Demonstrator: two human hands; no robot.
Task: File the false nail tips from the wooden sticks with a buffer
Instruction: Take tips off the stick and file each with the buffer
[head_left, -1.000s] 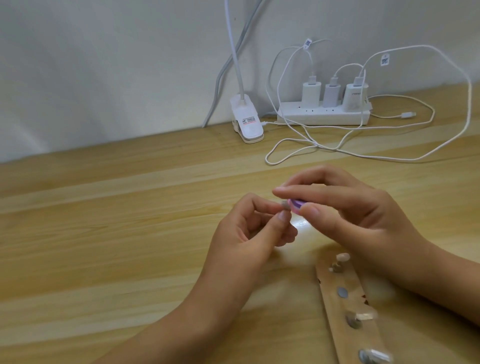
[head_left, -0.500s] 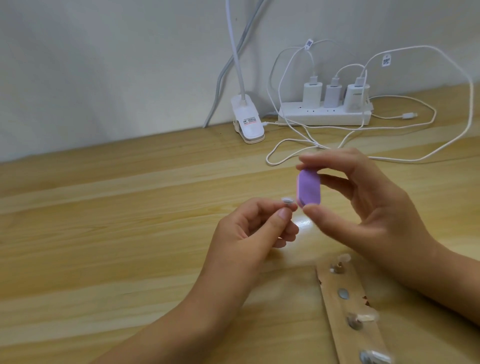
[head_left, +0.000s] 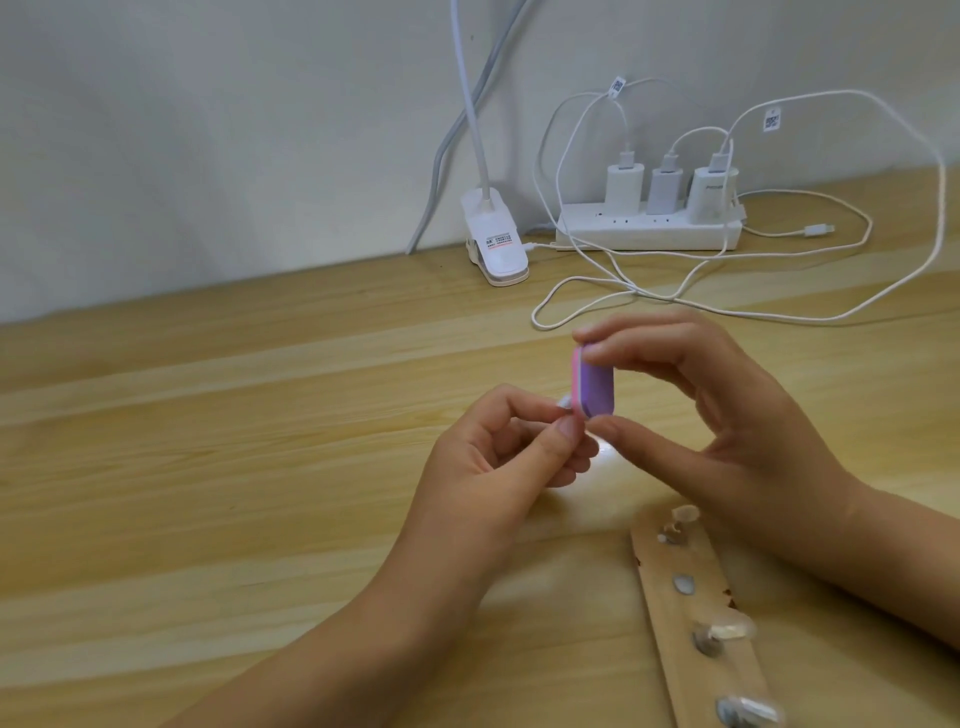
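The right hand (head_left: 727, 431) has the little buffer (head_left: 597, 387) pinched end to end — forefinger curled over its top, thumb pushed up under its bottom. The block stands nearly upright, its purple face toward the person and a pink layer along its left edge. The other fingers curl loosely behind it.

Low down against that pink edge sits a false nail tip (head_left: 566, 401), pale and small. The left hand (head_left: 509, 457) holds it between thumb and forefinger, with the remaining fingers folded in toward the palm. Tip and buffer look to be touching, though the tip is blurred and mostly covered by the fingertips. Both hands are held up over the wooden table (head_left: 208, 467), forearms coming in from the bottom of the view.

Just below the right wrist a wooden stick (head_left: 711, 680) lies flat on the table and runs off the bottom edge. Several more nail tips (head_left: 727, 631) are stuck along it on small blobs.

Farther back, against the wall, a white power strip (head_left: 649, 234) carries three chargers (head_left: 623, 184), their white cables (head_left: 779, 312) looping across the tabletop. To its left rests a white lamp clamp (head_left: 496, 244) — its stem rises out of view.
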